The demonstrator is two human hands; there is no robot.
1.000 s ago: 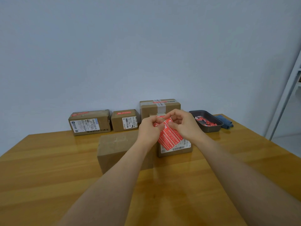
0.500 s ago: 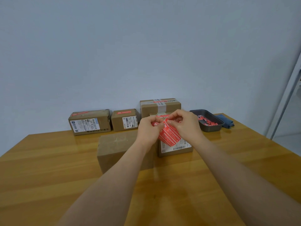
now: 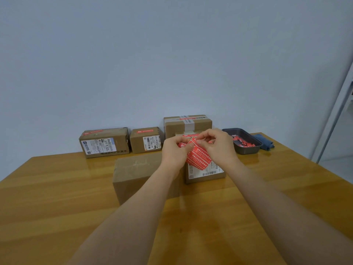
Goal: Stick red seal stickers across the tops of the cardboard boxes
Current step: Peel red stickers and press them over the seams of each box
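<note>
Both hands hold a sheet of red seal stickers (image 3: 198, 158) in the air above the table's middle. My left hand (image 3: 174, 152) grips the sheet's left edge. My right hand (image 3: 217, 146) pinches a sticker corner at the sheet's top. Under my left forearm stands a plain cardboard box (image 3: 137, 175) with a bare top. Right behind the sheet is a labelled box (image 3: 205, 175), its top mostly hidden by my hands. Three boxes stand along the wall with red seals on top: a long one (image 3: 105, 142), a small one (image 3: 145, 140) and a taped one (image 3: 188, 124).
A dark tray (image 3: 246, 149) with red sticker scraps sits at the back right, a blue cloth (image 3: 266, 143) beside it. The wooden table (image 3: 57, 197) stretches wide to both sides. A white frame (image 3: 332, 119) rises at the right edge.
The sticker sheet has shifted slightly and my right fingers have moved at its top corner, lifting a sticker edge. The boxes have not moved.
</note>
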